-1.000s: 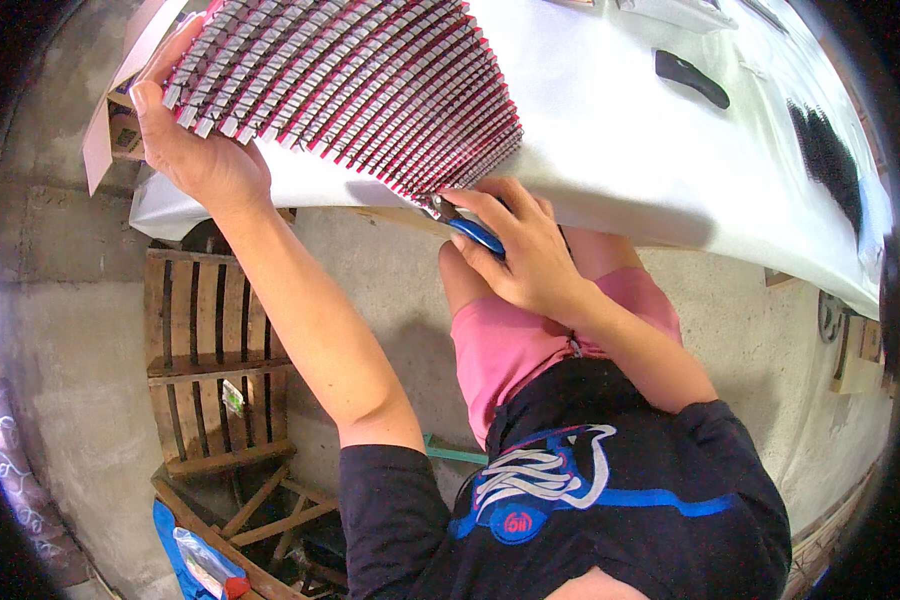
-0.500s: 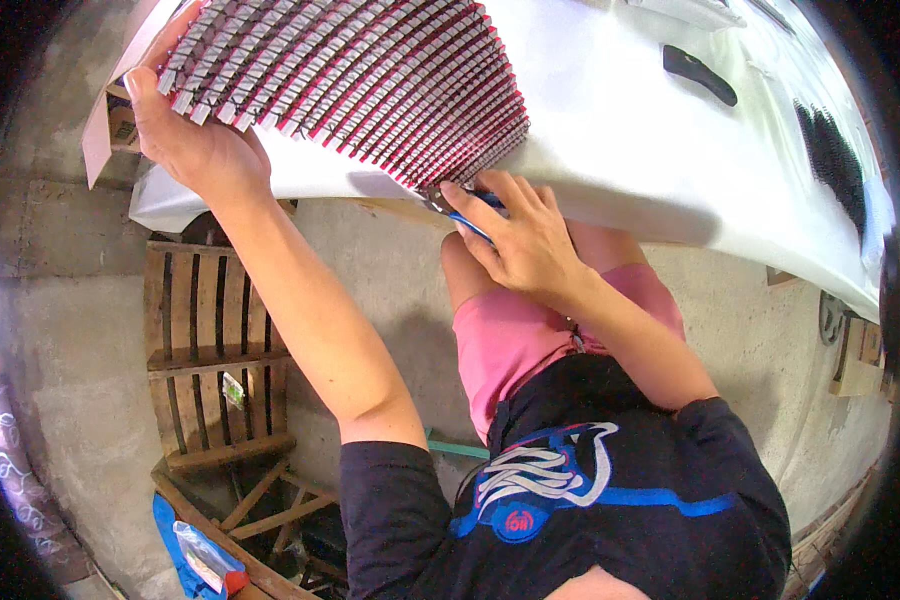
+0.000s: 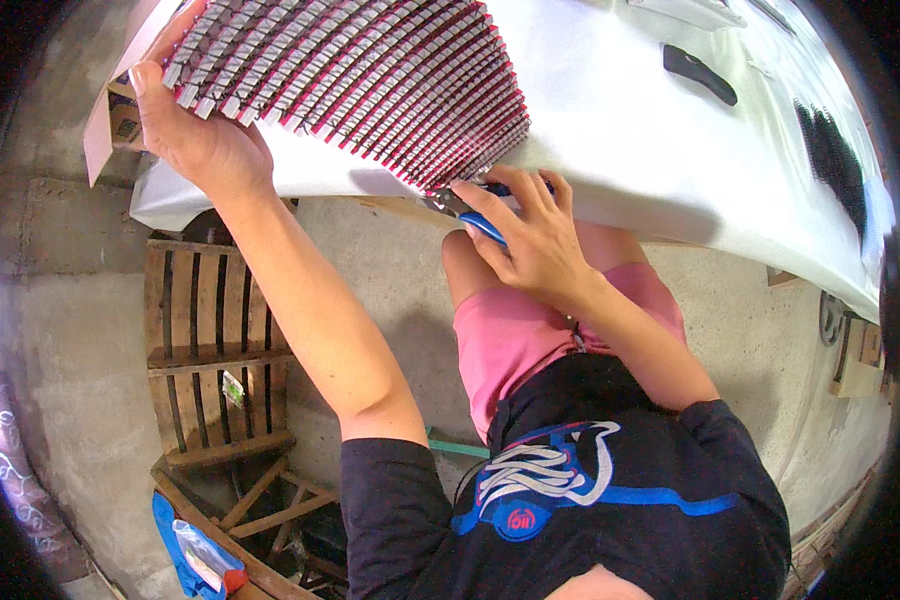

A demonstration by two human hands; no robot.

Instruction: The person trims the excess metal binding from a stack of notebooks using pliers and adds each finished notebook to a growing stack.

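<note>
A woven panel (image 3: 360, 75) with rows of silvery-white, red and black pieces spreads over the near left of the table. My left hand (image 3: 195, 140) is closed on its left corner, thumb on the near side and fingers hidden beneath. In my right hand (image 3: 535, 225) is a pair of pliers with blue handles (image 3: 484, 228). The handles stand apart, and the dark jaws lie at the panel's nearest corner. Whether the jaws bite on a piece I cannot make out.
A white cloth covers the table (image 3: 610, 120). On it lie a curved black strip (image 3: 700, 74) and a black bristly mat (image 3: 832, 165) at the right. An open cardboard box (image 3: 98, 140) stands at the far left. Below is a slatted wooden chair (image 3: 215, 350).
The pliers' handles have spread wider, and the fingers of my right hand have opened out with them. My left hand and the panel have hardly moved.
</note>
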